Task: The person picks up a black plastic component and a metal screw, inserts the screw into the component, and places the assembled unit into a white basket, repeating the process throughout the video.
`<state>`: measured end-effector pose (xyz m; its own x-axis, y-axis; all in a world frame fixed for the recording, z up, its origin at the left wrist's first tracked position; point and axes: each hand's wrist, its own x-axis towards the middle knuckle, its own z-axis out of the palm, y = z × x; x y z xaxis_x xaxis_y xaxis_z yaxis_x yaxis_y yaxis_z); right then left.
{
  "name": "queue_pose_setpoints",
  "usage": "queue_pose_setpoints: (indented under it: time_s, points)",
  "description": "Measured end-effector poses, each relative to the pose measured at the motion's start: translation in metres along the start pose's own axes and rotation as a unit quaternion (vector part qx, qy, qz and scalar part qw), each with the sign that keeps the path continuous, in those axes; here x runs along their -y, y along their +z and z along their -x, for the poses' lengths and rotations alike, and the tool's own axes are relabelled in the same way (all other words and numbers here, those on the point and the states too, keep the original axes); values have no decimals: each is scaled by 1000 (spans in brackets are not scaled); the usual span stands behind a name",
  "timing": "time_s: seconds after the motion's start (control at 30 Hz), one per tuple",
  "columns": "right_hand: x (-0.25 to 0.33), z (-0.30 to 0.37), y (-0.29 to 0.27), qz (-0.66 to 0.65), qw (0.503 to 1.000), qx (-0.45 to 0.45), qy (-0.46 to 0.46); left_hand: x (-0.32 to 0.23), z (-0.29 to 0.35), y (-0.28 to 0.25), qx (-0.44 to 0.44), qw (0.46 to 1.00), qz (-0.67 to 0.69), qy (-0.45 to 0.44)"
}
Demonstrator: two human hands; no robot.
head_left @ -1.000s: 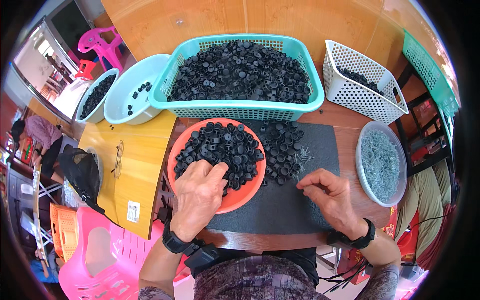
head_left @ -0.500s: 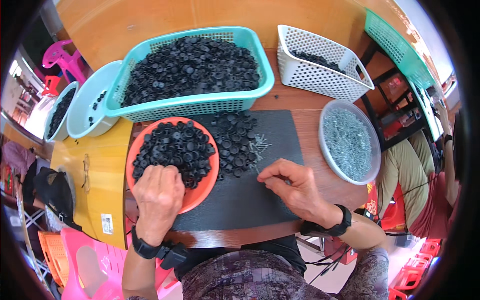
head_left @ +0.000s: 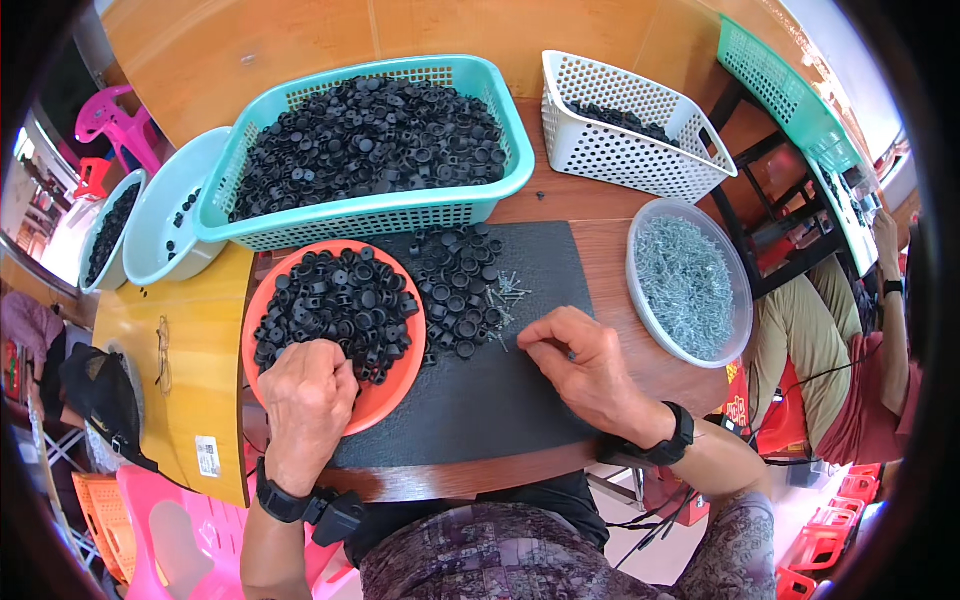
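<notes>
Left hand (head_left: 308, 395) hangs over the near rim of the orange bowl (head_left: 378, 408), back up, fingers curled in at the edge of the black caps (head_left: 335, 300) filling it; fingertips hidden, so no telling whether a cap is gripped. Right hand (head_left: 585, 360) is right of the bowl, above the mat (head_left: 480, 400), thumb and index pinched close together beside the loose screws (head_left: 508, 293); can't make out if a screw sits in the pinch. More caps (head_left: 458, 290) lie loose just right of the bowl, screws at their far side from it. Change over the last second: view swings right, left hand draws back from mid-pile to the bowl's near rim, right hand stays about where it was by the screws. Judged from that, work is split: left at caps, right at screws, hands well apart, no joined piece visible between them. Bowl looks about as full as before. Also around the bowl: green basket (head_left: 515, 170) of caps beyond it, blue basin (head_left: 150, 240) far left, white basket (head_left: 625, 165) far right and beyond, tub (head_left: 643, 322) of screws well right.
</notes>
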<state>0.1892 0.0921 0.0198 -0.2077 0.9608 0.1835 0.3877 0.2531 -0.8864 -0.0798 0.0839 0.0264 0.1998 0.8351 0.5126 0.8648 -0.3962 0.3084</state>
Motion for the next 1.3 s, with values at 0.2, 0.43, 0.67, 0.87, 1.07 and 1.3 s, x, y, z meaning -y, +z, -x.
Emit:
queue_pose_setpoints:
  time_s: [0.2,0.43,0.67,0.87,1.07,1.3]
  points:
    - [1,-13,9,206,972,-3,-112,-7,4,-15,-12,998,61,-15]
    - [-10,-21,9,280,953,38,-106,0,12,-23,-37,997,54,-48]
    - [-13,-22,10,215,973,25,-75,-1,-3,-17,8,999,46,-11]
    - [1,-4,4,166,985,9,-45,3,-6,-3,29,999,-17,33]
    - [2,4,2,113,992,24,-46,-2,-7,-4,43,989,-78,115]
    - [4,8,5,85,996,28,-23,-2,-5,-2,55,988,-102,100]
